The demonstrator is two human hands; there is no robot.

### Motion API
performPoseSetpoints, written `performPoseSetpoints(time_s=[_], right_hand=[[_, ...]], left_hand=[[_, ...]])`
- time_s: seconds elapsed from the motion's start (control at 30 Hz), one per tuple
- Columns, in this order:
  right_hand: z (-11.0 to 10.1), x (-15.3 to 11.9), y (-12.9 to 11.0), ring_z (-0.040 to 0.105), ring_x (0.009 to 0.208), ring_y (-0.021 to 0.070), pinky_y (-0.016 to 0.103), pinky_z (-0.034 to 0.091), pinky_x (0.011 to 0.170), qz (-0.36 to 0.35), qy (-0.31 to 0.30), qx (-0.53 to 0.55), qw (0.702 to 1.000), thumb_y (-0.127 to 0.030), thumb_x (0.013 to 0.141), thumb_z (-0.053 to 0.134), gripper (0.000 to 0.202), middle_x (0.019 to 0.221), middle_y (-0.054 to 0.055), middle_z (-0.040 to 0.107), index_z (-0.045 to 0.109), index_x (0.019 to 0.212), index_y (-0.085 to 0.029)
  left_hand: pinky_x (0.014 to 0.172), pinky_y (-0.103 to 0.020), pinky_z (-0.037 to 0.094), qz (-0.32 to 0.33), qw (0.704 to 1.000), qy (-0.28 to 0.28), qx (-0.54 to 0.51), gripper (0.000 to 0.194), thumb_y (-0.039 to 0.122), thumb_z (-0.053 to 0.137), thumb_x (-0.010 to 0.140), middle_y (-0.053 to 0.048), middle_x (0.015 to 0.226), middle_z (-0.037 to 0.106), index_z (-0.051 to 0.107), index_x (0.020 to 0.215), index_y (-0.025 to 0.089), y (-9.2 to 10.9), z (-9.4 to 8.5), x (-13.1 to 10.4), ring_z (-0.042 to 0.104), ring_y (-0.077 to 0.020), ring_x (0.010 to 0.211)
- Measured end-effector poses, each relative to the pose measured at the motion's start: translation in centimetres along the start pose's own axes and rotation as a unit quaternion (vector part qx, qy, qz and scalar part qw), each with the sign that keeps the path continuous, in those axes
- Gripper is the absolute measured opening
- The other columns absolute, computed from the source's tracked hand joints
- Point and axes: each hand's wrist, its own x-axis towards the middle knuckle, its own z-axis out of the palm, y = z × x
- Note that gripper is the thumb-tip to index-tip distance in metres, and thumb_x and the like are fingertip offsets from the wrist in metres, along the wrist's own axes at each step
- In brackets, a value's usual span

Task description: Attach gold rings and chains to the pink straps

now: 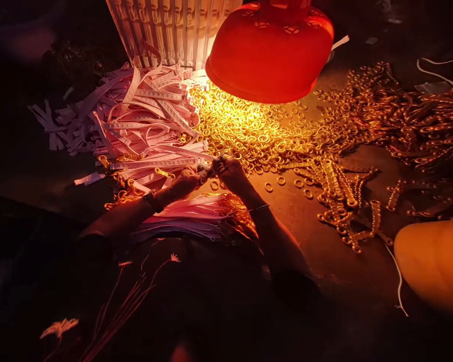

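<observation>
Apparently partway through work on pink straps (pixel 151 110) and gold-coloured rings (pixel 249 125). Just below the red lamp (pixel 272 55), a little to its left: left hand (pixel 189 178) and right hand (pixel 230 173) meeting, both narrow with fingers curled in; impossible to tell exactly what lies pinched between. Probably left to do: a large tangle of straps left of the lamp, and a thick heap of loose rings directly beneath it. Perhaps done, judging by the neat lie: a strap bundle (pixel 189 216) farther below the lamp, with metal pieces (pixel 241 213) gathered at one end. To the lamp's lower right, ladder-like metal links (pixel 334 183); well beyond, a rounded orange object (pixel 430 261). Below the lamp, a dark, dull tabletop (pixel 298 226); behind its left side, a ribbed panel (pixel 166 30). Around the lamp's glow, a room mostly in darkness.
</observation>
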Motion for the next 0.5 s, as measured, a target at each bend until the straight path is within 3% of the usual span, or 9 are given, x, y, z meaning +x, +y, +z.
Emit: performPoseSetpoints(time_s=[0.17,0.27,0.37,0.5], right_hand=[[-0.4,0.2,-0.3,0.039,0.061,0.0101,0.026,0.033,0.057,0.011,0.040,-0.006,0.999,-0.053,0.092,0.046,0.039,0.064,-0.002,0.043,0.044,0.072,-0.020],[-1.2,-1.0,-1.9,0.048,0.064,0.0118,0.026,0.037,0.061,-0.013,0.004,-0.029,0.999,-0.054,0.091,0.050,0.035,0.071,-0.001,0.051,0.051,0.093,-0.018],[-1.7,-3.4,-4.2,0.051,0.066,0.0137,0.026,0.036,0.061,-0.042,-0.044,-0.059,0.996,-0.051,0.085,0.062,0.040,0.070,-0.001,0.054,0.052,0.105,-0.019],[-0.9,-7.7,-6.5,0.048,0.060,0.0149,0.026,0.029,0.058,-0.035,-0.043,-0.136,0.989,-0.044,0.082,0.067,0.031,0.062,-0.001,0.050,0.055,0.096,-0.020]], left_hand=[[0.043,-0.021,0.023,0.021,0.999,0.011,0.023,0.037,0.040,0.069,0.078,0.001,0.051,0.048,0.052,0.058,0.014,0.6,-0.1,-0.1,0.035,-0.0042,0.044],[0.043,-0.019,0.027,-0.020,0.999,0.010,0.027,0.037,0.043,0.075,0.076,-0.002,0.055,0.057,0.059,0.064,0.012,2.8,-0.2,-0.7,0.043,-0.0048,0.044],[0.041,-0.018,0.020,-0.050,0.998,0.012,0.024,0.031,0.034,0.077,0.076,0.003,0.045,0.047,0.062,0.063,0.010,5.6,-0.5,-1.9,0.034,-0.0018,0.038],[0.041,-0.017,0.018,-0.071,0.995,-0.028,0.067,0.024,0.022,0.077,0.075,0.003,0.044,0.043,0.064,0.060,0.008,7.6,-0.5,-4.5,0.031,-0.0009,0.037]])
